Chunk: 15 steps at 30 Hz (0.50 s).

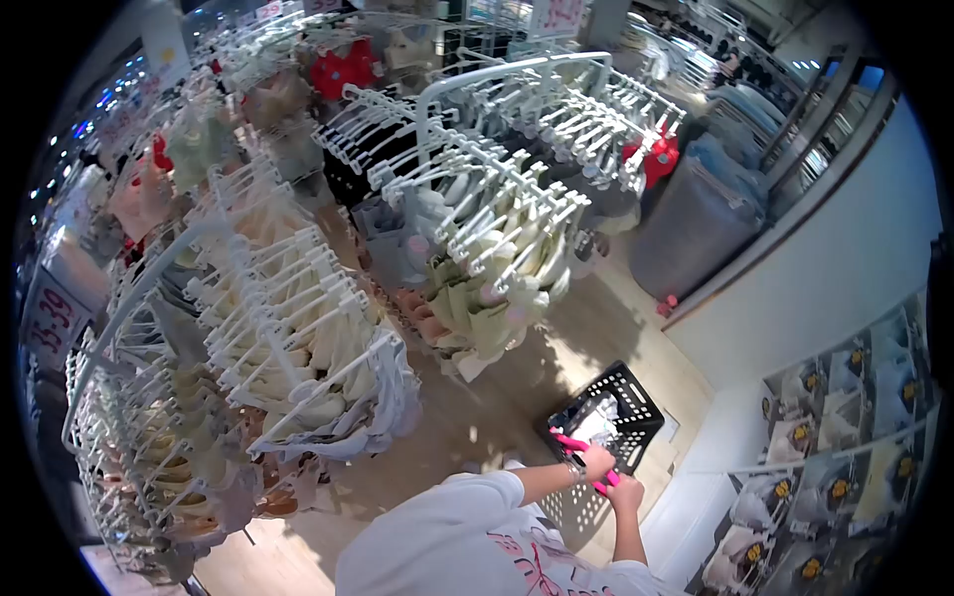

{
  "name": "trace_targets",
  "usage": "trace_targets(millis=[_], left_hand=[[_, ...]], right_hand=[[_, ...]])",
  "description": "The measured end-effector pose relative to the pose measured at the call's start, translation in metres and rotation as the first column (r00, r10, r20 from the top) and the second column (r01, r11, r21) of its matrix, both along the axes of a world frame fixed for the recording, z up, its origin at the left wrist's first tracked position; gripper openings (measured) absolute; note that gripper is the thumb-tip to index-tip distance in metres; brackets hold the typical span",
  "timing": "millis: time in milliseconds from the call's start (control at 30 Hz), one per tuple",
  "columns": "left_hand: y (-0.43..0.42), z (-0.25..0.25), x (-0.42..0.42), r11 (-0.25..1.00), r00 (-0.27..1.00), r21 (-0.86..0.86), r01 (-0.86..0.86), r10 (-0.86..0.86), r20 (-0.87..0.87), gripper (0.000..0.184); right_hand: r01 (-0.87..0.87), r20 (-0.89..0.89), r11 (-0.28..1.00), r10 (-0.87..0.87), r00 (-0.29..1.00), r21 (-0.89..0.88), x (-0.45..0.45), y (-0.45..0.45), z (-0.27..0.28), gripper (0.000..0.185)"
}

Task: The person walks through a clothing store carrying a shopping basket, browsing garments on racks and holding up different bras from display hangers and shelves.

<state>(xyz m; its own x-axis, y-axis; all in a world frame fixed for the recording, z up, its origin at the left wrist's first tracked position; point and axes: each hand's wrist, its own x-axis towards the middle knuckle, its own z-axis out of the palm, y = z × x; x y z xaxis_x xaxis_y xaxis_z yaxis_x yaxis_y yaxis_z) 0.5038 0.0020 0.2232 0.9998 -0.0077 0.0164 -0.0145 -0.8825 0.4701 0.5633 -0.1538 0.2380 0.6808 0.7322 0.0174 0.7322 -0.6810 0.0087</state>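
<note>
Both of my hands are closed on the pink handles (569,442) of a black shopping basket (636,405) with perforated sides. My left hand (595,462), with a watch on its wrist, grips the handle toward the basket's middle. Just beside it, to the right and a little nearer to me, my right hand (624,492) also holds the pink handle. Inside the basket lies a white and dark bundle (598,419), too small to make out. My fingers partly hide the handles.
Racks of bras on white hangers (288,308) stand to my left, with another rack (497,209) ahead. A large grey wrapped bundle (696,219) leans by the wall (825,258). Packaged garments (795,437) hang at right. A price sign (55,318) stands far left.
</note>
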Motion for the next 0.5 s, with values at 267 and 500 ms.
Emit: trace_targets(millis=[267, 500], left_hand=[[-0.018, -0.022, 0.032, 0.998, 0.976, 0.020, 0.055, -0.049, -0.214, 0.018], [-0.016, -0.008, 0.048, 0.945, 0.939, -0.219, 0.241, -0.285, -0.195, 0.028]], right_hand=[[-0.204, -0.128, 0.978, 0.207, 0.970, 0.033, 0.033, -0.008, -0.008, 0.028], [-0.094, -0.502, 0.993, 0.116, 0.857, 0.069, 0.045, 0.029, -0.010, 0.027]])
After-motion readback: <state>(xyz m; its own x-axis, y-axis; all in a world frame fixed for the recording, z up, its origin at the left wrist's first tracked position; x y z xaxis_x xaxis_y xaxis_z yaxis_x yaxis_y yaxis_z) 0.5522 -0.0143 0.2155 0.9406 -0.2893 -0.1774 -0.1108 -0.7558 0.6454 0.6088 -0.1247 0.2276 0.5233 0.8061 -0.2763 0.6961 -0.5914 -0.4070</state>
